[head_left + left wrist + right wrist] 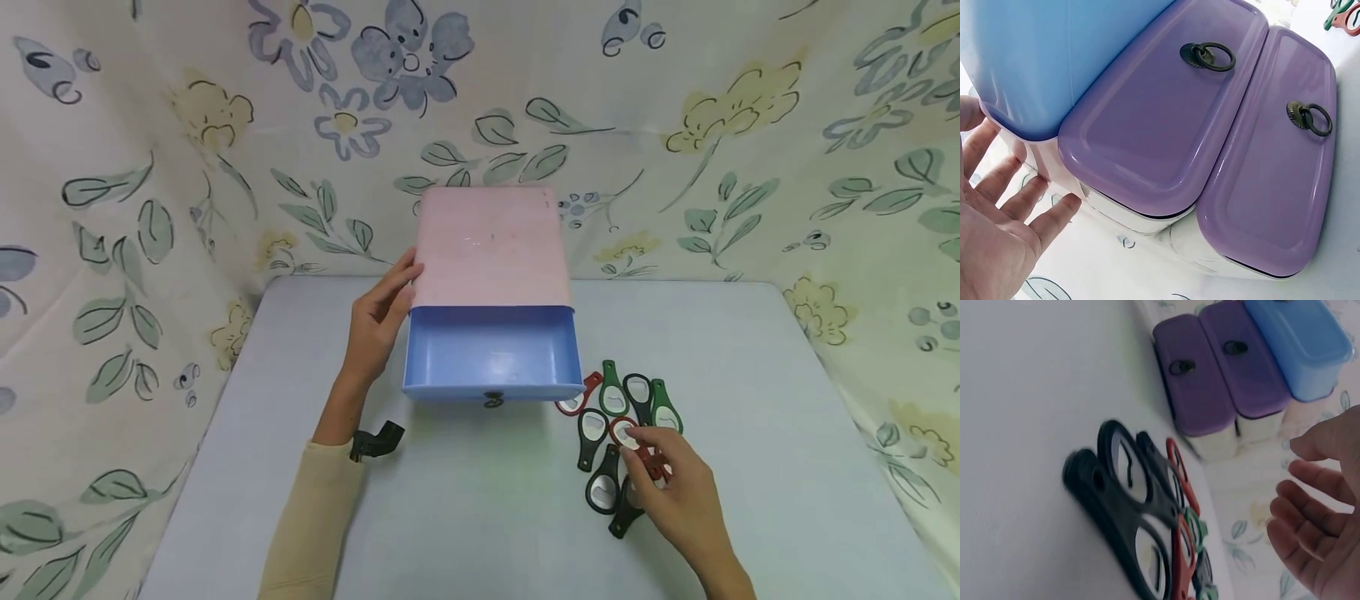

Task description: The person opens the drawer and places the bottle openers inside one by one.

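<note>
A pink drawer cabinet [491, 242] stands at the back of the table, its top blue drawer [493, 350] pulled out and bare inside. Two purple drawers [1166, 106] with ring handles sit closed below it in the left wrist view. My left hand [377, 325] rests along the cabinet's left side, fingers extended. To the right of the cabinet lie several small magnifying glasses [593, 427] with black, green and red frames. Over them is my right hand [678, 492], thumb and fingers apart with nothing between them; it hides part of a red magnifying glass [622, 432].
The white table [465, 517] has a floral curtain [675, 100] behind it and at both sides. A black strap mount [377, 440] sits on the left wrist. The drawer's ring handle [493, 400] juts out at the front.
</note>
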Tool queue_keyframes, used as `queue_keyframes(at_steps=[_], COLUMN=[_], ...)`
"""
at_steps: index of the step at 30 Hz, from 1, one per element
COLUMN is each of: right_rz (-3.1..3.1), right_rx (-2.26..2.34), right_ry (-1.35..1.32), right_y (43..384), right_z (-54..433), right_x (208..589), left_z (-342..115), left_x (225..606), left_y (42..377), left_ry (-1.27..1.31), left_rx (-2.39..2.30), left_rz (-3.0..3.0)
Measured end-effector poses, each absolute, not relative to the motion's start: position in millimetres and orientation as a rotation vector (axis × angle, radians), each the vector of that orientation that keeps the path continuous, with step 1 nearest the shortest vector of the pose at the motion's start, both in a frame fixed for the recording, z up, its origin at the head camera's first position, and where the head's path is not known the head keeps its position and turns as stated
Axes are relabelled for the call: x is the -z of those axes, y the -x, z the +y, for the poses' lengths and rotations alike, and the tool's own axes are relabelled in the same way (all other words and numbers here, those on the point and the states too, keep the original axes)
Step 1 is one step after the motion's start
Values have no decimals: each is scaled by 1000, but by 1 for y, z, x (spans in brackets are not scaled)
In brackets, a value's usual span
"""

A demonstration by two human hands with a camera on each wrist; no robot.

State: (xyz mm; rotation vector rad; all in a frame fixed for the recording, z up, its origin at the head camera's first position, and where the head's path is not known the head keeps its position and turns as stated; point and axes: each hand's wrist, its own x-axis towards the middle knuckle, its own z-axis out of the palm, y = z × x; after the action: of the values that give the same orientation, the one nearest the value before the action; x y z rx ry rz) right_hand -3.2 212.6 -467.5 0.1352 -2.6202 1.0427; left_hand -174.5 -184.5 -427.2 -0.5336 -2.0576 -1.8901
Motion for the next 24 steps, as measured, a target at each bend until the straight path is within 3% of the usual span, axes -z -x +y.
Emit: queue_keyframes(at_steps=[24], right_rz=[-2758], right_rx=[-761], right_ry=[193], right_y=[-2], right_z=[268], right_x=[496], left_z=[-184], left_x=[426], left_y=[174], left_ry=[527], left_rx=[1886], left_rz=[-2064])
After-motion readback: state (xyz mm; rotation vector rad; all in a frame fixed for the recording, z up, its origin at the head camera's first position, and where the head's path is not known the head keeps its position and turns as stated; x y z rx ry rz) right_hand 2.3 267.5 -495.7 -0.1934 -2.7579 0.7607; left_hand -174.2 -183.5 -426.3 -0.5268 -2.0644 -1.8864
